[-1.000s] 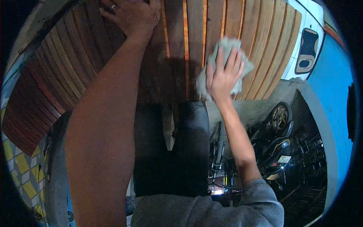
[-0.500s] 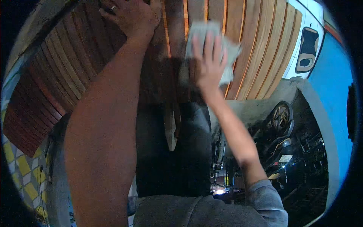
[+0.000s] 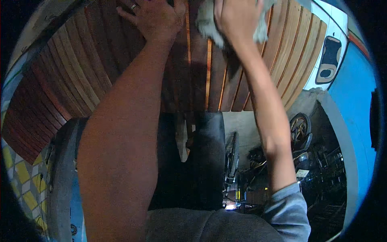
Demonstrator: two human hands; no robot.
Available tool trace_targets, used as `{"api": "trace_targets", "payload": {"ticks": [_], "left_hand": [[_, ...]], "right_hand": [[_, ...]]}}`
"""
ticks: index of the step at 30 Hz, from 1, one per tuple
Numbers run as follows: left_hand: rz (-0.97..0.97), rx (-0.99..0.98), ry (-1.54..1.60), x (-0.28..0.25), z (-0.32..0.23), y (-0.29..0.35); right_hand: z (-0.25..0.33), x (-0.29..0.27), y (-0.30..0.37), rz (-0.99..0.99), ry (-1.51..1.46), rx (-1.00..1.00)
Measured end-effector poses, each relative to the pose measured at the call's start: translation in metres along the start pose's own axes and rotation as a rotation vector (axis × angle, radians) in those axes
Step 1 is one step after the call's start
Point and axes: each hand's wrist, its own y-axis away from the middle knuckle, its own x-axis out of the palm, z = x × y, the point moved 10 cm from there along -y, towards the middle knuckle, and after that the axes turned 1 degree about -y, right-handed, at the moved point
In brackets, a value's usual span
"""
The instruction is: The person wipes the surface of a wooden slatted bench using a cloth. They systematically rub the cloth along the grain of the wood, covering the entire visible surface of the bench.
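Wooden slats in dark and light brown lie side by side, with narrow gaps between several of them. My left hand rests on the dark slats at the top, its fingers apart and a ring on one finger; nothing shows in it. To its right, my right hand presses a pale, crumpled cloth onto the slats, its palm down and its arm stretched far forward. The fingertips of both hands are partly cut off by the top edge of the picture.
Dark red slats stand at the far left above a yellow-patterned tiled floor. A motorbike and a bicycle wheel are at the lower right. Beyond the slats are a black and beige oblong panel and a blue surface.
My right hand has slid the cloth forward, away from me, and a little to the right. My left hand has shifted slightly right in the picture, its fingers still apart.
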Motion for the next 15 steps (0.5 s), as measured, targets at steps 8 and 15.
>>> {"api": "trace_targets", "payload": {"ticks": [8, 15], "left_hand": [[0.049, -0.009, 0.017, 0.005, 0.007, -0.004], [-0.071, 0.06, 0.171, -0.01, -0.008, -0.002]], "right_hand": [[0.038, -0.005, 0.082, 0.074, -0.074, -0.023], [0.076, -0.02, 0.242, 0.474, -0.07, -0.382]]}}
